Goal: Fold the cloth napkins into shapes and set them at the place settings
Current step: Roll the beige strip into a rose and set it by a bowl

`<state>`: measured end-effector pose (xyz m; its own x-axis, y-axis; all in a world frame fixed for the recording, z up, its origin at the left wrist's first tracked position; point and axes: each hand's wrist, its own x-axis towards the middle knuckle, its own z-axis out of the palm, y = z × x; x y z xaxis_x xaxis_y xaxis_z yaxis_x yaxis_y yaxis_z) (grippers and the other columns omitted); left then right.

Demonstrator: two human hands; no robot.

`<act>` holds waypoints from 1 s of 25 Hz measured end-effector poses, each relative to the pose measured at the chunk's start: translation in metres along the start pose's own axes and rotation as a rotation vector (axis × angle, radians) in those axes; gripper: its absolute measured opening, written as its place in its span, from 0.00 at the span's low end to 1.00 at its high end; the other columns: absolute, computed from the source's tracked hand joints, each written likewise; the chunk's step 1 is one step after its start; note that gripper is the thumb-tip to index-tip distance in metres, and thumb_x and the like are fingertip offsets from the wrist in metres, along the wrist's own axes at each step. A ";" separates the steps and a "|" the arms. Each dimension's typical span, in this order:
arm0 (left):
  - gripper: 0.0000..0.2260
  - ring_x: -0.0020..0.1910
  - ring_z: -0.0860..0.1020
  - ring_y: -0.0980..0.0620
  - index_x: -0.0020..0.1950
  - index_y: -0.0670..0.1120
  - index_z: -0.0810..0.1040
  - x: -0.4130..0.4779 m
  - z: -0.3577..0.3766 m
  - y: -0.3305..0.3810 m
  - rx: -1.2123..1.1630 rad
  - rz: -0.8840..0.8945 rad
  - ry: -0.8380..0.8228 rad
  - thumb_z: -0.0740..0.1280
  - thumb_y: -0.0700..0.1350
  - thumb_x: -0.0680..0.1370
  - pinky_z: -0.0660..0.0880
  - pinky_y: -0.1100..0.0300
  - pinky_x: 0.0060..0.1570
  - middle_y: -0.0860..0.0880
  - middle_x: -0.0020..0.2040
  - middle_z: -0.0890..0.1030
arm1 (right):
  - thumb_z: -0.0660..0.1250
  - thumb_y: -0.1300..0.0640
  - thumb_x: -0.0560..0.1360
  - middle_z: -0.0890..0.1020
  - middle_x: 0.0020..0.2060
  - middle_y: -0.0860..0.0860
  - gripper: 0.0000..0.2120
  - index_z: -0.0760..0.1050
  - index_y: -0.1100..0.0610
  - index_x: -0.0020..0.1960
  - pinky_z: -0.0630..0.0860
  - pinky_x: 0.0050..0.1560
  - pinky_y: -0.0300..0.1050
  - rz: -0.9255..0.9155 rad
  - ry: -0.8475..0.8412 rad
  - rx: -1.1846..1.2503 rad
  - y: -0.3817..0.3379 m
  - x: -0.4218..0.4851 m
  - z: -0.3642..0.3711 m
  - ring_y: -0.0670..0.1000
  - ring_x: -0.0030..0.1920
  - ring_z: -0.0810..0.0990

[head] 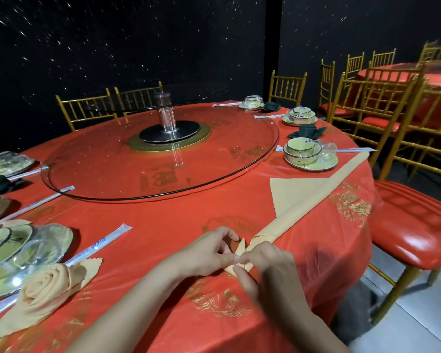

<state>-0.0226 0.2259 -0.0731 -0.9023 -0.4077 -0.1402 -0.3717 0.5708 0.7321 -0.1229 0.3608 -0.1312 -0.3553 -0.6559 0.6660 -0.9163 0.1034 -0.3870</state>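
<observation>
A peach cloth napkin (313,197), rolled into a long band with a triangular flap, lies diagonally on the red tablecloth (163,238). Its near end sits between my hands. My left hand (211,253) and my right hand (267,268) both pinch that end, where the cloth is folded into a small point. A finished peach napkin rose (49,286) lies at the place setting on the near left. Dark green folded napkins (307,131) sit by the settings at the far right.
A large glass turntable (161,159) fills the table's middle. Yellow bowl-and-plate sets (309,154) and wrapped chopsticks (99,245) ring the edge. Gold chairs with red seats (413,225) stand close on the right, and another red table is behind them.
</observation>
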 end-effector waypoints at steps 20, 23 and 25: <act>0.08 0.43 0.77 0.56 0.46 0.50 0.82 -0.003 -0.006 0.000 0.044 0.196 -0.011 0.72 0.51 0.70 0.72 0.57 0.45 0.47 0.44 0.80 | 0.60 0.46 0.65 0.73 0.24 0.40 0.10 0.76 0.49 0.31 0.65 0.38 0.40 0.210 -0.190 0.025 -0.009 0.001 -0.015 0.41 0.30 0.72; 0.11 0.44 0.76 0.53 0.50 0.49 0.82 -0.013 -0.011 -0.010 0.042 0.207 -0.093 0.74 0.46 0.69 0.71 0.61 0.49 0.41 0.48 0.79 | 0.57 0.44 0.65 0.73 0.25 0.33 0.14 0.78 0.50 0.37 0.69 0.40 0.41 0.388 -0.321 0.189 -0.012 0.006 -0.027 0.43 0.32 0.72; 0.04 0.41 0.74 0.60 0.46 0.45 0.82 -0.011 -0.008 -0.011 0.062 0.198 -0.050 0.72 0.43 0.73 0.71 0.64 0.46 0.43 0.44 0.78 | 0.54 0.42 0.66 0.73 0.26 0.30 0.18 0.78 0.51 0.39 0.69 0.41 0.41 0.347 -0.332 0.153 -0.009 0.005 -0.030 0.45 0.33 0.72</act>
<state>-0.0066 0.2187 -0.0739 -0.9681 -0.2486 -0.0320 -0.1978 0.6793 0.7067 -0.1216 0.3793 -0.1056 -0.5336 -0.8072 0.2522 -0.7081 0.2633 -0.6552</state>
